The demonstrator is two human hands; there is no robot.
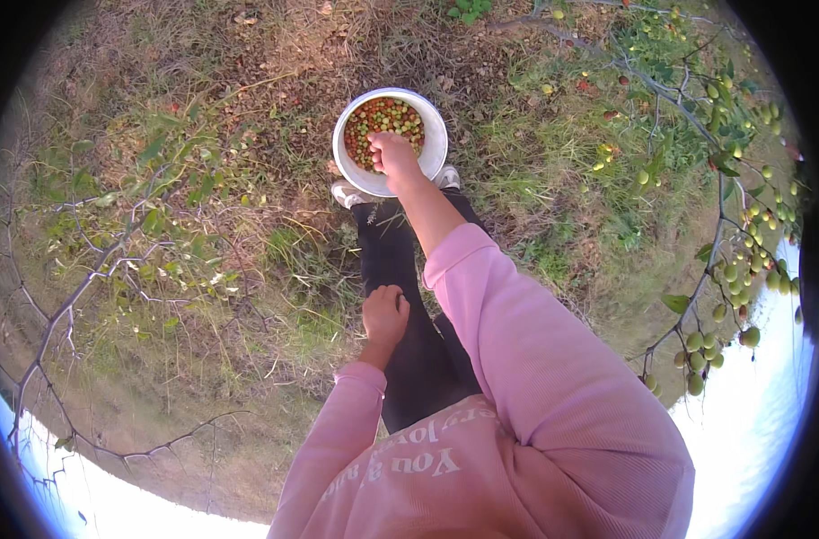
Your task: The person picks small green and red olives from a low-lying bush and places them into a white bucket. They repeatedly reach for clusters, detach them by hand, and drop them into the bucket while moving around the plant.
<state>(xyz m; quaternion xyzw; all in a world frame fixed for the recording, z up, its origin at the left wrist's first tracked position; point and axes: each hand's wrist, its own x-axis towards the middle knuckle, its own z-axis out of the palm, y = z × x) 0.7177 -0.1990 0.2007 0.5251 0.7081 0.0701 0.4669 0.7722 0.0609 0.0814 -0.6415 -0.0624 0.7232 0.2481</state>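
Note:
A white bucket (438,138) stands on the ground at my feet, partly filled with small green and red-brown fruits (376,114) that look like jujubes. Over the near part of its opening is my right hand (392,156), the fingers curled above the fruit. Whether anything is inside those fingers is hidden. My left hand (385,315) hangs lower, in front of my dark trousers (389,249), with its back towards me. Its fingers bend down out of sight, so its grip cannot be made out.
On the right, a branch (718,229) hangs heavy with green fruits (696,350). Bare, crooked twigs (66,306) with some leaves reach in from the left. Dry grass and fallen leaves (275,145) cover the ground, and my shoes (347,194) are close behind the bucket.

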